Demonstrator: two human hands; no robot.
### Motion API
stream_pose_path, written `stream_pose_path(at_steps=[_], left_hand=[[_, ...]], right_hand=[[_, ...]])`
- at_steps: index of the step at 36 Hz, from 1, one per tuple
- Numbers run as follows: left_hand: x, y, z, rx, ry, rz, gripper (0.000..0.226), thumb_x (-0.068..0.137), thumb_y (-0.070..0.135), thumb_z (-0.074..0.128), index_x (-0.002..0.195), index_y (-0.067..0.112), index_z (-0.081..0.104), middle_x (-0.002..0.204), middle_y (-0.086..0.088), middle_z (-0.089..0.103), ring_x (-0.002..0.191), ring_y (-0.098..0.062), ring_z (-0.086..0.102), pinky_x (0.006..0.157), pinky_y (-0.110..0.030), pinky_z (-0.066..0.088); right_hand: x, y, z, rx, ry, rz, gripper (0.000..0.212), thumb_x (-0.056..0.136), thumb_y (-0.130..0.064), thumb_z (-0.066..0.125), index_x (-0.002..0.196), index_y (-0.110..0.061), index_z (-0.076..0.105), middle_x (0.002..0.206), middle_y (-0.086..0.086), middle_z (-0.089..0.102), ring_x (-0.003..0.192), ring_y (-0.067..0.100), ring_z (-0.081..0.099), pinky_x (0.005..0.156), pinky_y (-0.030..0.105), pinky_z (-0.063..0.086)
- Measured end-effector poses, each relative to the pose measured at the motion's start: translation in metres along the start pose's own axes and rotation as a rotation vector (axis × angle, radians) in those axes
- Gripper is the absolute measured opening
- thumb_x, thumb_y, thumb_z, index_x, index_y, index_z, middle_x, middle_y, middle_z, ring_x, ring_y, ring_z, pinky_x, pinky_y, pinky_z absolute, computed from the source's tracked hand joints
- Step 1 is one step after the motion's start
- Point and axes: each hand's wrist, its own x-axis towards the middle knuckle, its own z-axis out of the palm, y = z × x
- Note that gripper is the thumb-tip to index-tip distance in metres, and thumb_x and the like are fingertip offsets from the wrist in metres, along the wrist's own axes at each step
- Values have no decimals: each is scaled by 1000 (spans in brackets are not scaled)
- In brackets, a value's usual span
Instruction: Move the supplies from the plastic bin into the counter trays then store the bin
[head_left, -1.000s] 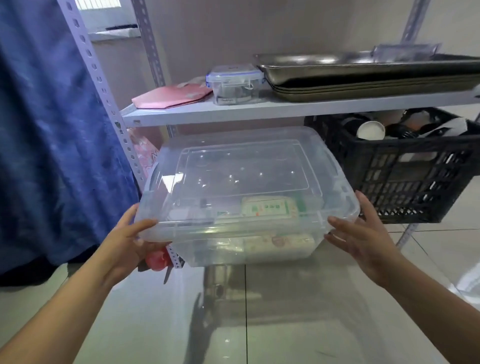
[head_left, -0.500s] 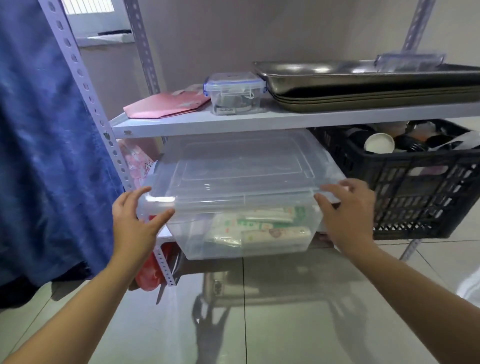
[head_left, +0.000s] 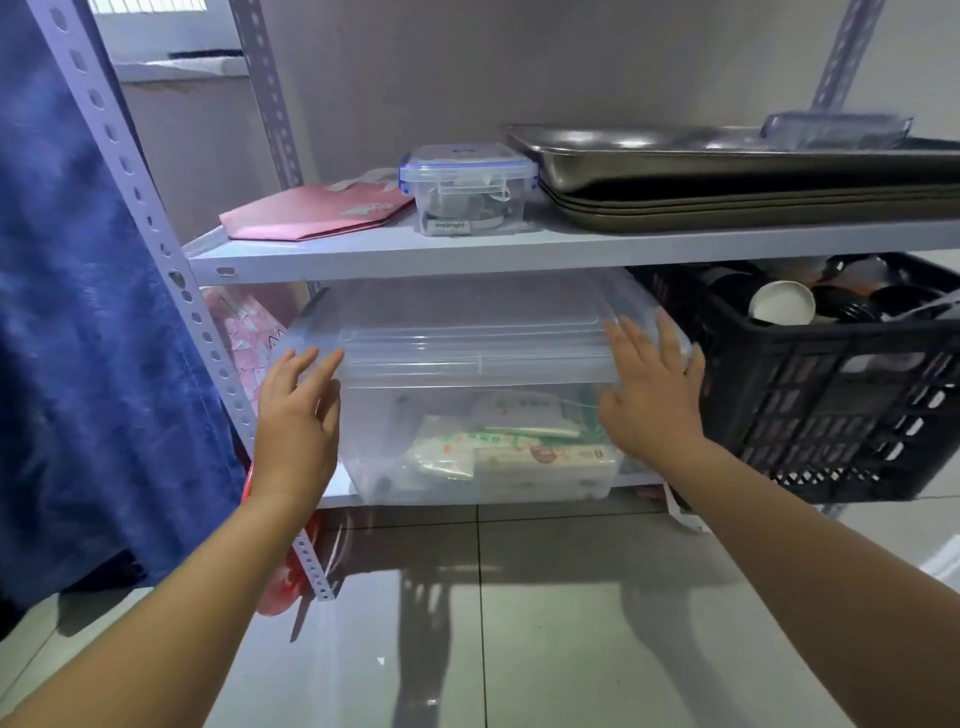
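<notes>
Flat spread hands (head_left: 298, 415) against bin (head_left: 478, 358)

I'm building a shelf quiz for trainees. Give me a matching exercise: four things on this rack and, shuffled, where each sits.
Things:
1. clear plastic bin
2. black crate
3. steel trays
4. pink bag

Places:
A. upper shelf, right
B. lower shelf, between both hands
C. upper shelf, left
D. lower shelf, right

Pairs: 1-B, 2-D, 3-A, 4-C

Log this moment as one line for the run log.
stage: storing bin | clear bin: on lower shelf, lid on | left hand, right hand: flat against front corners | black crate: beside
</notes>
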Motion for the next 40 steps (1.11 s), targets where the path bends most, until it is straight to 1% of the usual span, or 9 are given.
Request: stream_pose_path(at_steps=[3, 11, 18, 22, 26, 29, 32, 37, 40], left_hand=[[16, -4, -1, 8, -39, -41, 38, 101, 7, 50, 139, 10, 57, 145, -16, 51, 140, -35, 37, 116, -48, 33], [28, -8, -4, 43, -86, -21, 40, 101, 18, 53, 140, 14, 57, 144, -12, 52, 136, -31, 39, 114, -47, 34], [42, -2, -1, 20, -95, -11, 42, 100, 20, 55, 141, 13, 55, 145, -13, 50, 137, -33, 38, 115, -49, 32], [46, -3, 2, 71, -170, 5, 45, 99, 22, 57, 143, 15, 53, 145, -14, 50, 136, -34, 38, 112, -51, 35], [38, -5, 8, 135, -290, 15, 64, 95, 10, 58, 154, 16, 34, 161, -12, 29, 150, -32, 17, 120, -50, 23], [30, -9, 11, 280, -303, 54, 80, 92, 15, 60, 158, 23, 16, 167, -8, 12, 153, -32, 1, 123, -51, 14], [21, -13, 14, 345, -297, 68, 93, 88, 19, 63, 158, 31, 4, 168, -4, 2, 153, -32, -6, 121, -55, 12], [27, -14, 21, 381, -338, 61, 102, 85, 23, 64, 156, 37, -7, 168, 0, -8, 153, -31, -11, 121, -55, 11], [30, -8, 26, 376, -348, 32, 102, 86, 24, 64, 156, 36, -8, 168, 0, -10, 153, -32, -13, 122, -54, 13]], right_hand=[[12, 0, 3, 18, -49, -51, 76, 88, -31, 41, 154, -28, 4, 165, -3, -2, 149, 21, -16, 114, 62, -9], [27, 13, 2, 59, -87, -149, 74, 87, -47, 30, 150, -43, -7, 164, -6, -6, 149, 17, -12, 113, 59, -13], [47, 16, -2, 14, -77, -151, 71, 92, -35, 35, 153, -38, -1, 164, -2, 0, 150, 19, -10, 114, 59, -9], [57, 20, 2, -31, -189, -61, 68, 96, -32, 37, 155, -33, 3, 165, 5, 0, 150, 24, -10, 116, 57, -7], [41, 17, 14, 43, -191, -11, 75, 95, -38, 39, 154, -34, -8, 164, 0, -12, 148, 22, -21, 117, 54, -9], [17, 14, 23, -6, -120, -71, 92, 86, -45, 44, 150, -36, -23, 161, -3, -25, 145, 23, -30, 117, 56, -8], [-1, 16, 30, -44, -66, -89, 103, 78, -49, 48, 148, -37, -26, 159, -4, -30, 145, 24, -31, 116, 57, -6], [15, 20, 29, -26, -180, -47, 111, 76, -49, 55, 142, -43, -34, 151, -9, -43, 141, 22, -38, 117, 56, -6], [26, 21, 27, 5, -250, -22, 110, 76, -46, 55, 142, -46, -32, 155, -10, -38, 142, 21, -36, 117, 55, -6]])
